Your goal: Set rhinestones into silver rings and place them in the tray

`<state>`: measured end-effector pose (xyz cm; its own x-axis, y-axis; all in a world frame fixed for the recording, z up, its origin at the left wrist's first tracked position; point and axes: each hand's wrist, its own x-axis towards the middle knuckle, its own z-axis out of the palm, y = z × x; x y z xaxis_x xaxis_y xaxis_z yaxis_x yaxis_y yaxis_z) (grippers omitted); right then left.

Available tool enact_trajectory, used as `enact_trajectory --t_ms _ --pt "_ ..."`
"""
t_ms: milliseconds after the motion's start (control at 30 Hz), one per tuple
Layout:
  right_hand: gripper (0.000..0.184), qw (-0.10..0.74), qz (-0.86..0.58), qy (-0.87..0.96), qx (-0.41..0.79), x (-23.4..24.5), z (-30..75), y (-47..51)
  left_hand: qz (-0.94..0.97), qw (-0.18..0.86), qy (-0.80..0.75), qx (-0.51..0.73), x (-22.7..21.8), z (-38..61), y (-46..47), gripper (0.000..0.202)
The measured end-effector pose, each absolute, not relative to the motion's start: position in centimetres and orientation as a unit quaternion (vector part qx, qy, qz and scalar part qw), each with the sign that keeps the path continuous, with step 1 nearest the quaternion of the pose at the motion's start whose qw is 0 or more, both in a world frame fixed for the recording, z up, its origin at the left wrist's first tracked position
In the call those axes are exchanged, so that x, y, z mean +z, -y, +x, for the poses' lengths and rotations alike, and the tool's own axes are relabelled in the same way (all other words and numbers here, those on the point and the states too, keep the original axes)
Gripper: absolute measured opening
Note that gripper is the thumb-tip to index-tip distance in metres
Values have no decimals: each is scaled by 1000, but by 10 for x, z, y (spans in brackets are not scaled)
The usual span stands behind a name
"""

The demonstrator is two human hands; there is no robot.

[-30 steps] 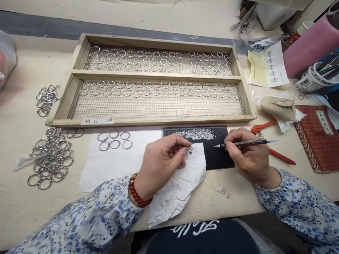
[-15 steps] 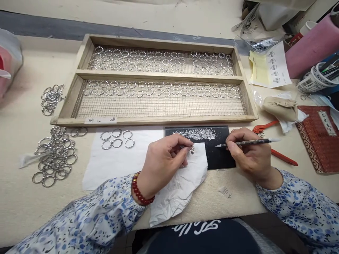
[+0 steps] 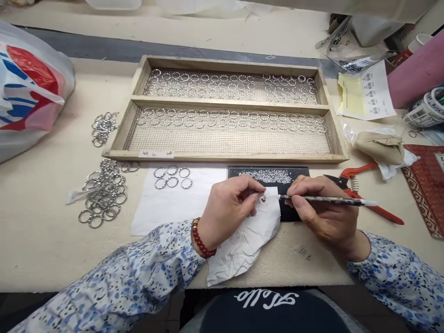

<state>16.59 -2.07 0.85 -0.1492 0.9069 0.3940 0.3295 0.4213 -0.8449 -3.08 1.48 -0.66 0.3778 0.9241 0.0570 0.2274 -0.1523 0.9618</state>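
Observation:
My left hand (image 3: 236, 199) is closed, pinching a small silver ring (image 3: 263, 197) between thumb and fingertips above a crumpled white tissue (image 3: 243, 249). In my right hand (image 3: 324, 210) is a thin pencil-like picking stick (image 3: 333, 200), its white tip pointing left, close to the ring; whether they touch I cannot tell. Behind the hands lies a black tray (image 3: 301, 172) with many tiny sparkling stones (image 3: 270, 176). Several silver rings (image 3: 172, 181) sit in two rows on a white sheet (image 3: 149, 212) at the left.
A wooden frame with mesh (image 3: 222, 156) holds rows of rings at the back. Loose rings are heaped (image 3: 104, 194) on the left, near a plastic bag (image 3: 34, 92). Red-handled pliers (image 3: 385, 215), a beige bundle (image 3: 378, 148) and a red patterned pouch (image 3: 423, 185) lie right.
My right hand has brought the stick's tip left from over the black tray to beside the ring. The left hand still pinches the ring. The camera view has shifted left.

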Motion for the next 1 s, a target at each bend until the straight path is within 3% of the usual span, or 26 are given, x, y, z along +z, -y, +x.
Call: enact_trajectory --t_ms 1000 --pt "13 463 -437 709 304 5 163 20 661 502 -423 364 -8 -30 -14 14"
